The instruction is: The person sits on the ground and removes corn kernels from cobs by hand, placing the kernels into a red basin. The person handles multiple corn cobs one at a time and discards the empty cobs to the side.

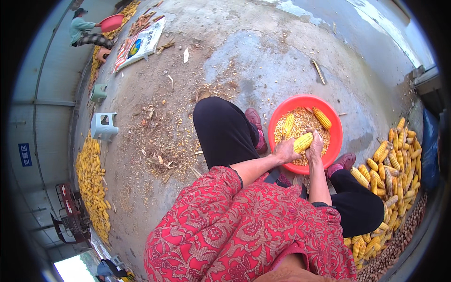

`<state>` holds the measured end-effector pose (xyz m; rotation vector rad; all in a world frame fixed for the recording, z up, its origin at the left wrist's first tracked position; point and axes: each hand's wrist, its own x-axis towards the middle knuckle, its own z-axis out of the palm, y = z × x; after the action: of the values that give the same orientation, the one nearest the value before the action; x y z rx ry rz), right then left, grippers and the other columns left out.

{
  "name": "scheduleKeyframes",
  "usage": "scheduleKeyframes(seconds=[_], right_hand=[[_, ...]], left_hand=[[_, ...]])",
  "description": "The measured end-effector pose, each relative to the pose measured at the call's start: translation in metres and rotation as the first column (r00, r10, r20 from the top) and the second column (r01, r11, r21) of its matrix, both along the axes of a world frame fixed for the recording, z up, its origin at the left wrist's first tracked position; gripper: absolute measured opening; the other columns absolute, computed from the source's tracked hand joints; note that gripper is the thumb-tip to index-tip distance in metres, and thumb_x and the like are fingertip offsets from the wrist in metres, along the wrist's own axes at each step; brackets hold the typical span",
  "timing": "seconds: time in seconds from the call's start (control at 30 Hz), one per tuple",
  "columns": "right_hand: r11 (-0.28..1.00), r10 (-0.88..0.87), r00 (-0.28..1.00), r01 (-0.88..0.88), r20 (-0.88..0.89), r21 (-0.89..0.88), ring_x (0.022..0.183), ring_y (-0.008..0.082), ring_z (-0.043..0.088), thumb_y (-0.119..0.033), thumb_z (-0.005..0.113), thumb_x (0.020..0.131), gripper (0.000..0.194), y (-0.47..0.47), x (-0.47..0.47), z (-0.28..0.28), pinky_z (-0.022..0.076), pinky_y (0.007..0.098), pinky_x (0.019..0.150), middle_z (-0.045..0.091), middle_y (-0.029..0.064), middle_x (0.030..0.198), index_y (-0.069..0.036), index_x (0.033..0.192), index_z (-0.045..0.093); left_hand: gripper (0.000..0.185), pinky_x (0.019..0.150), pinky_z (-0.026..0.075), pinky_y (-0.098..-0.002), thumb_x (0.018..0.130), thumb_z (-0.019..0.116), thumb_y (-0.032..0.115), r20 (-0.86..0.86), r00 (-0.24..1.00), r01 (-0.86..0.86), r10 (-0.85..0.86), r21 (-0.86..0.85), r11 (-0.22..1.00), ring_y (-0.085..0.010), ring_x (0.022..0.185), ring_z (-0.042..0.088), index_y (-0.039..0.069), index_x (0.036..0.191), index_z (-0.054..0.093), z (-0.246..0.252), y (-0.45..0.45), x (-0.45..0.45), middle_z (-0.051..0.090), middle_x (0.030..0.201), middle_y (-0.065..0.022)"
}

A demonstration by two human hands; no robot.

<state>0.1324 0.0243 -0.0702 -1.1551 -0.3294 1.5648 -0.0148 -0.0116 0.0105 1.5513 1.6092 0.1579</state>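
Observation:
A yellow corn cob (303,142) is held in both hands above a red plastic basin (336,130). My left hand (286,151) grips its lower left end, and my right hand (314,145) wraps the other end, hiding part of it. Loose corn kernels (299,120) cover the bottom of the basin. Two more cobs lie on the kernels: one cob (288,124) at the left and another cob (322,118) at the upper right. The basin stands on the floor between my feet.
Beside my right leg spreads a heap of corn cobs (394,169). Across the concrete floor (169,116) are scattered kernels and husks. Another corn pile (92,187), a light blue stool (104,126) and a green stool (98,93) line the left. A person (84,30) there holds a red basin (112,23).

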Motion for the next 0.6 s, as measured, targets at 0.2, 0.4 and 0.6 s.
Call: scheduleKeyframes(seconds=[0.2,0.4,0.6], right_hand=[[0.993,-0.052,0.978,0.031,-0.201,-0.110,0.072,0.0250,0.062,-0.028,0.046,0.095,0.031,0.001,0.001,0.011,0.0544,0.0378,0.068,0.063,0.0156,0.081,0.000,0.091,0.058],[0.993,0.043,0.985,-0.060,-0.165,-0.099,0.076,0.0234,0.062,-0.019,0.053,0.092,0.021,0.002,0.000,0.010,0.0532,0.0368,0.071,0.063,0.0135,0.082,0.001,0.091,0.058],[0.983,-0.115,0.988,0.098,-0.102,-0.156,0.068,0.0252,0.062,-0.016,0.049,0.089,0.021,-0.002,-0.006,-0.013,0.0538,0.0378,0.063,0.062,0.0145,0.078,0.002,0.087,0.059]], left_hand=[[0.052,0.074,0.050,-0.0492,0.065,0.074,0.032,-0.077,0.997,0.032,-0.031,0.018,0.999,-0.0404,0.084,0.063,0.003,0.101,0.052,0.005,0.000,-0.002,0.064,0.085,-0.0233],[0.050,0.073,0.051,-0.0482,0.068,0.073,0.031,-0.149,0.985,0.101,-0.088,0.086,0.991,-0.0373,0.084,0.065,0.002,0.101,0.051,-0.002,-0.002,-0.006,0.064,0.087,-0.0209],[0.043,0.070,0.052,-0.0467,0.070,0.072,0.027,-0.195,0.974,0.140,-0.114,0.122,0.983,-0.0365,0.082,0.066,0.003,0.099,0.051,-0.004,-0.004,-0.005,0.065,0.086,-0.0205]])
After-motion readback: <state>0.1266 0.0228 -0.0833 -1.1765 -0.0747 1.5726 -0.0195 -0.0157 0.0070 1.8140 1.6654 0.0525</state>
